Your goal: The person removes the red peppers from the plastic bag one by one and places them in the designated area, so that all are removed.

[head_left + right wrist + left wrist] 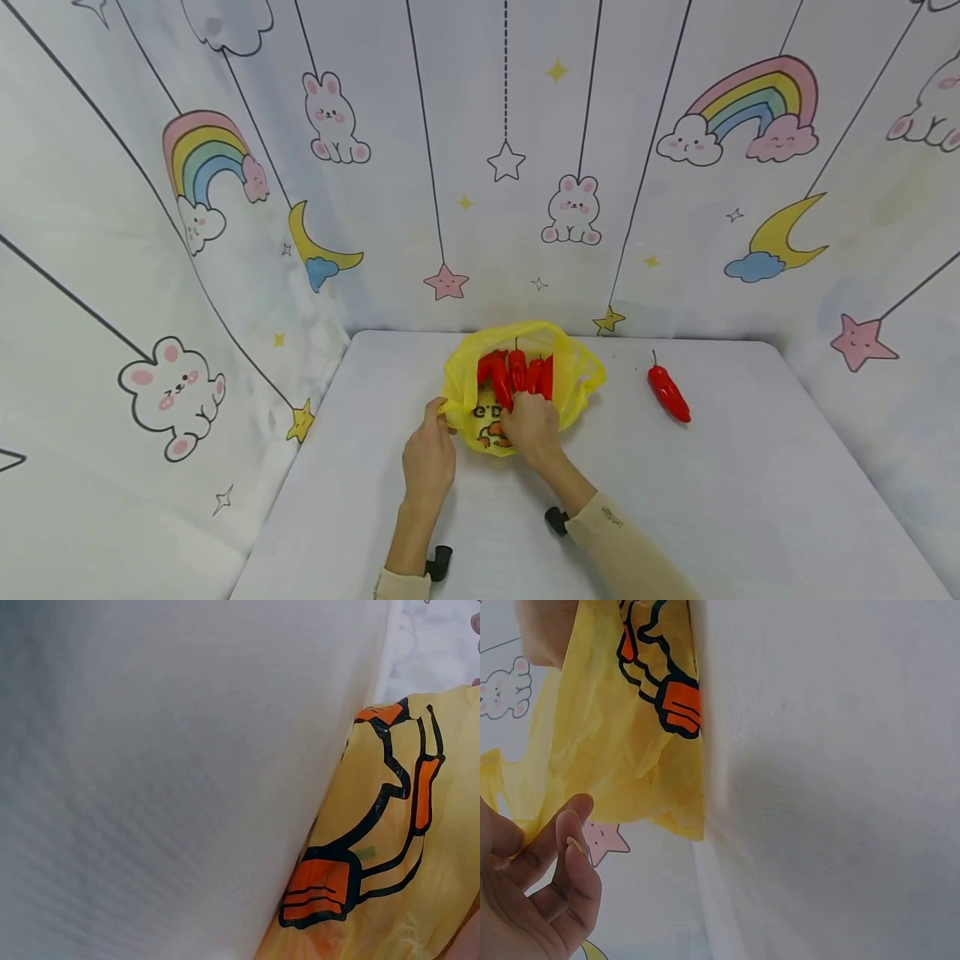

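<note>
My left hand [430, 458] pinches the rim of the yellow plastic bag [461, 375] at its left side. My right hand [532, 427] is at the near side of the bag's mouth, close to several red peppers [501, 383] inside; its fingertips are hidden, so I cannot tell whether it grips anything. The bag sits on the white bench [750, 483]. A single red pepper [667, 393] lies to the right, well apart from the bag.

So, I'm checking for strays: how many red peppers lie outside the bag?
1: a loose red pepper on the white table, to the right of the yellow bag. Other red peppers overlap inside the bag, where more may be hidden.
</note>
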A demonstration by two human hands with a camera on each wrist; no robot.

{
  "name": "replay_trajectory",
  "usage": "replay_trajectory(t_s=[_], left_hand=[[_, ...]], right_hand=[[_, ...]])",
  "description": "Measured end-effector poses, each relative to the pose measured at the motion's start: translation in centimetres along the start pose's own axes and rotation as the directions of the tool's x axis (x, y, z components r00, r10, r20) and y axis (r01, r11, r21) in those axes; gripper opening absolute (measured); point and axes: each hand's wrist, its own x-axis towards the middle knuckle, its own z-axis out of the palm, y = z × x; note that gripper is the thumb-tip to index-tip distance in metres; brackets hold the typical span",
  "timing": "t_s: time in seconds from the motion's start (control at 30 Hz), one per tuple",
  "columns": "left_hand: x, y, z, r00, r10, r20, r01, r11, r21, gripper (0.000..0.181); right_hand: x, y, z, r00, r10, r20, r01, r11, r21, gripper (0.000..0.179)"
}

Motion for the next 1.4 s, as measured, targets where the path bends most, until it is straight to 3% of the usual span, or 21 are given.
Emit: replay_trajectory(t_s=[0.4,0.73,1.4], left_hand=[[-0.1,-0.1,-0.1,1.000,-0.005,0.005,0.005,1.000,0.002,0.029],[-0.1,-0.4,0.0,1.000,0.004,-0.006,-0.004,1.000,0.005,0.029],[-0.1,-0.2,0.2,1.000,0.000,0.002,0.000,1.000,0.000,0.028]], right_hand=[[-0.3,-0.3,-0.5,0.999,0.033,0.011,-0.033,0.999,0.025,0.037],[-0.4,-0.5,-1.1,0.998,0.055,0.009,-0.055,0.998,-0.032,0.032],[-1.5,-0.5,-2.4,0.998,0.058,-0.036,-0.056,0.997,0.048,0.027]])
